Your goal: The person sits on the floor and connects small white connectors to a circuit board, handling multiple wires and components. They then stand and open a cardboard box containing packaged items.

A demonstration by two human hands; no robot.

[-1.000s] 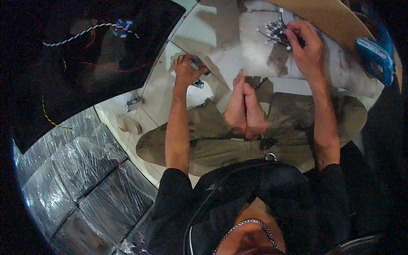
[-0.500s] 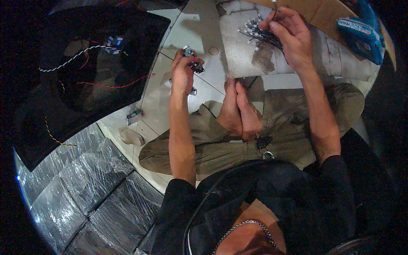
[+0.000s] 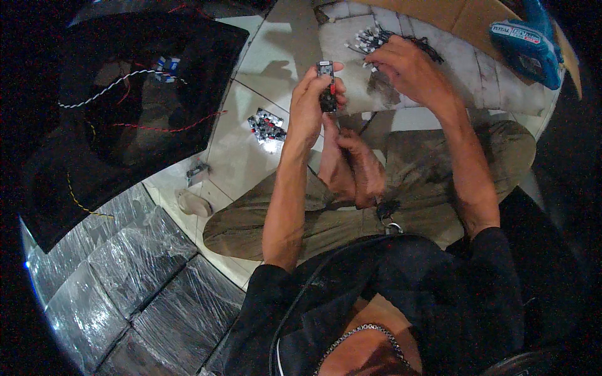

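My left hand (image 3: 307,103) grips a small black electronic module (image 3: 327,88) with a pale top end and a red part on its side. The module stands roughly upright between thumb and fingers. At the upper middle, my right hand (image 3: 407,70) is closed, its fingertips bent together by a bundle of thin black cables (image 3: 429,47) with white connectors (image 3: 367,39). What those fingertips hold is hidden. Below and left of my left hand, several similar modules (image 3: 268,125) lie in a small heap on the tiled floor.
The cables lie on a worn pale sheet (image 3: 476,81). Beyond it are cardboard (image 3: 445,12) and a teal power tool (image 3: 527,47). At left, a black panel (image 3: 213,56) carries red (image 3: 169,127) and white twisted wires (image 3: 113,91). Plastic-wrapped dark blocks (image 3: 144,257) stand lower left. My crossed feet (image 3: 354,169) are in front.
My left hand has moved right with the module, uncovering the heap on the floor. My right hand has come down and left, its fingers now lower beside the cable bundle.
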